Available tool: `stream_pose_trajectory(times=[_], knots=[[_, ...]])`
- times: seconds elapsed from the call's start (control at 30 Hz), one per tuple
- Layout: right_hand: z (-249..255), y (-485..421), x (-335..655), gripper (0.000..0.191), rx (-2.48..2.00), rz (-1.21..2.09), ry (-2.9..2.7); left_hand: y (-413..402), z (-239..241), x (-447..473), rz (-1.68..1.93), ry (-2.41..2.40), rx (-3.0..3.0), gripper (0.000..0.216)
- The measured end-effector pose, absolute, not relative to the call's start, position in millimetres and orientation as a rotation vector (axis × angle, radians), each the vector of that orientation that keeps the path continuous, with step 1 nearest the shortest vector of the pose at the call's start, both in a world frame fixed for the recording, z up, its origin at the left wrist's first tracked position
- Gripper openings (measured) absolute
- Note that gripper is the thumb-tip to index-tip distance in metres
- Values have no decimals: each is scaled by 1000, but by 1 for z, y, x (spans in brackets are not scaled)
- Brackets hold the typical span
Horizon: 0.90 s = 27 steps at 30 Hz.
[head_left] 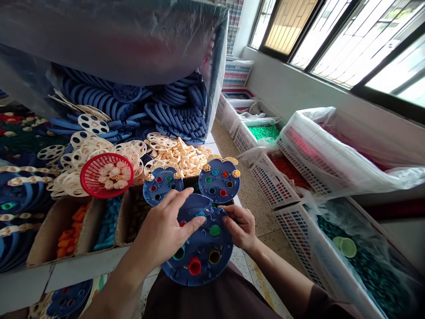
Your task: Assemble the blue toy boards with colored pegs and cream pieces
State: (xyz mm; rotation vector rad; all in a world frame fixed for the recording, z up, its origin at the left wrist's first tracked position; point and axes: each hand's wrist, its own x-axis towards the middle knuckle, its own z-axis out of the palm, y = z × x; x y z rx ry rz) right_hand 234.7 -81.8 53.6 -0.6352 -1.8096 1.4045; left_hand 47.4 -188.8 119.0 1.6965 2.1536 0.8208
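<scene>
A blue round plastic disc (199, 275) with two smaller ear-like discs (162, 181) at its top lies over my lap. Small coloured cups sit in it, among them a red cup (194, 266), a green cup (215, 230) and a dark yellow cup (214, 255). My left hand (166, 223) is over the disc's left side, fingers stretched out, its thumb at a light blue cup (201, 217). At the upper right edge, my right hand (241, 225) pinches the disc's rim between thumb and fingers. My left hand hides part of the disc.
Cardboard compartments ahead hold orange pieces (71, 232) and blue pieces (109, 221). A red basket (86, 177) of pale pieces sits above them, near cream rings and a pile of cream parts (181, 155). Stacked blue discs (175, 115) stand behind. White crates (295, 230) line the right.
</scene>
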Motion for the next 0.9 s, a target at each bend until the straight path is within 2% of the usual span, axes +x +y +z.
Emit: stream_pose_trajectory(times=[0.23,0.5,0.7,0.77,0.9], knots=[[51,-84,241,33,-564,1464,-1809,-186,119,51,979,2178,1690,52],[62,-76,247,26,-551,1517,-1821,-189,113,48,1042,2059,1588,55],[63,-78,256,24,-771,1440,-1629,-207,111,51,1432,2193,1592,39],[65,-77,258,21,-870,1383,-1564,-214,113,56,1377,2136,1707,36],[70,-75,257,19,-957,1334,-1486,-218,118,63,1019,2033,2028,37]])
